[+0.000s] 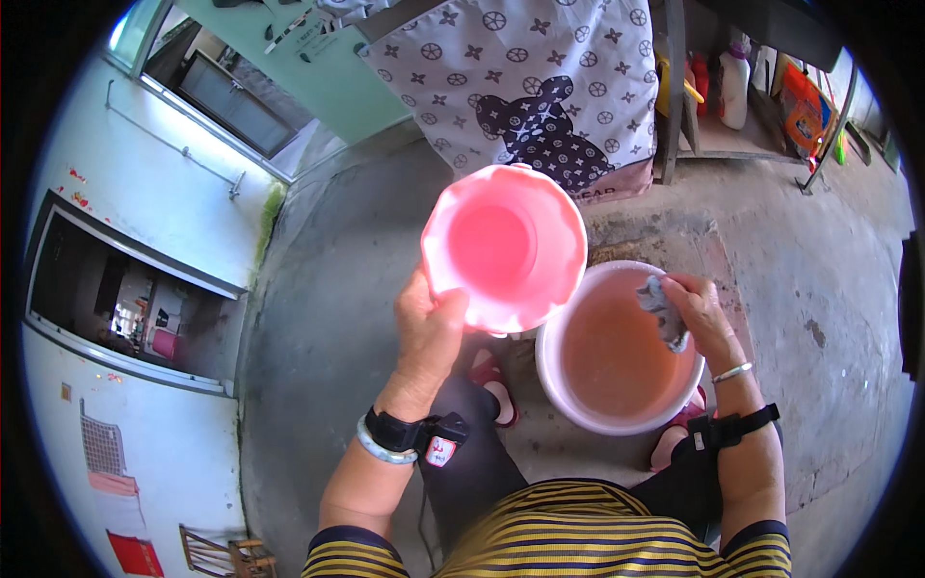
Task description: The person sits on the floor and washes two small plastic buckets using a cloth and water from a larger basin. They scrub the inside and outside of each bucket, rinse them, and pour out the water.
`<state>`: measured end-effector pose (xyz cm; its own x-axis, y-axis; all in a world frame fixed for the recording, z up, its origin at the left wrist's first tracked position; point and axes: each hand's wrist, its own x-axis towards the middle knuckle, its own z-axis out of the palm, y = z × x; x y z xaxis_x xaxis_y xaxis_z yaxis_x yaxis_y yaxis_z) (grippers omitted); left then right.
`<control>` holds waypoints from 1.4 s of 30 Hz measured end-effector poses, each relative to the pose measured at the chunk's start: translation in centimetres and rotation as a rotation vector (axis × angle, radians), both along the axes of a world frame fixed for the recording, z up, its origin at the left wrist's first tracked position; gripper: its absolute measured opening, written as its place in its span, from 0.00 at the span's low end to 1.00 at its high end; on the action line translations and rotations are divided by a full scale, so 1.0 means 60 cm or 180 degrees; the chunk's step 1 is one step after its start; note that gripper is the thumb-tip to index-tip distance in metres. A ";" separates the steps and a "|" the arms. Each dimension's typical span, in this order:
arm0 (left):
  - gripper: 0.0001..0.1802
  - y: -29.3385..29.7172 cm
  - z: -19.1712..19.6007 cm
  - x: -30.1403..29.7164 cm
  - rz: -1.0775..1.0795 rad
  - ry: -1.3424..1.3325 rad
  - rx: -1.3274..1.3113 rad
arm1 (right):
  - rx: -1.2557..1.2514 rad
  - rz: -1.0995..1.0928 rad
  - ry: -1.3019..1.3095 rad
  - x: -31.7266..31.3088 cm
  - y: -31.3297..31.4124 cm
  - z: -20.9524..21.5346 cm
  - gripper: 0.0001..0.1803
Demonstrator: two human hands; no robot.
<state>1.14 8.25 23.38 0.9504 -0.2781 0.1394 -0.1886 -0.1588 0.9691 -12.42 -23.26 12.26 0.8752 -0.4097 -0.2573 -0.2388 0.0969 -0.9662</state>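
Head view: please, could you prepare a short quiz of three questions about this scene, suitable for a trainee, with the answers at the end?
1. Open question: which hand holds the pink, round plastic basin with a wavy rim?
2. Multiple choice: what is in the right hand?
A) a green glass bottle
B) a crumpled grey cloth
C) a wooden brush
3. True or false: the large, whitish, round plastic basin contains cloudy, brownish-pink liquid.

Key:
1. The left hand.
2. B.
3. True.
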 end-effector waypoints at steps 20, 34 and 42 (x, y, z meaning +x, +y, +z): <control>0.32 -0.024 -0.119 -0.008 -0.1215 0.1718 -0.2030 | 0.1170 0.0752 -0.0569 -0.013 0.079 0.066 0.20; 0.39 -0.026 -0.166 -0.022 -0.1142 0.2452 -0.2235 | 0.1152 0.1274 -0.0716 -0.025 0.077 0.068 0.28; 0.44 -0.058 -0.186 0.040 -0.1496 0.1955 -0.2423 | 0.1409 -0.0589 -0.0872 -0.006 0.032 0.069 0.24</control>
